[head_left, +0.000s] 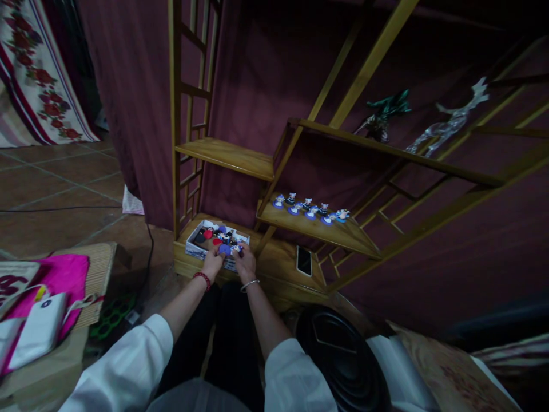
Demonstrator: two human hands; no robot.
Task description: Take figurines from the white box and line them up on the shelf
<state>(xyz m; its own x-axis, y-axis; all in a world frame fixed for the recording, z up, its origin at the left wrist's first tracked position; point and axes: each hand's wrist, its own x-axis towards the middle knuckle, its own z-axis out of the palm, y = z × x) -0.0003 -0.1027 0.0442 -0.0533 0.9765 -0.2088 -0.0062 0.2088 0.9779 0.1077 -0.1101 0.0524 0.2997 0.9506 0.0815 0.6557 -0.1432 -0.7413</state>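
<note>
A shallow white cardboard box [191, 250] stands on the low wooden ledge, holding several small figurines with black, red and purple round bases, jumbled together. At its front edge, both my hands meet over one figurine [225, 249] that lies tipped, its purple base facing up toward me. My left hand [213, 264], with a red bead bracelet on the wrist, pinches the base side. Closed around the pale figure end is my right hand [246, 264], wearing a silver bangle. My fingers hide part of the figurine.
Several figurines [312, 211] stand in two rows on the middle shelf [355, 237]. A phone [304, 261] lies on the ledge. Glass deer [450, 126] and a green ornament [384, 114] occupy the upper shelf. A black round stool [343, 355] is at my right, a cluttered low table [100, 269] at left.
</note>
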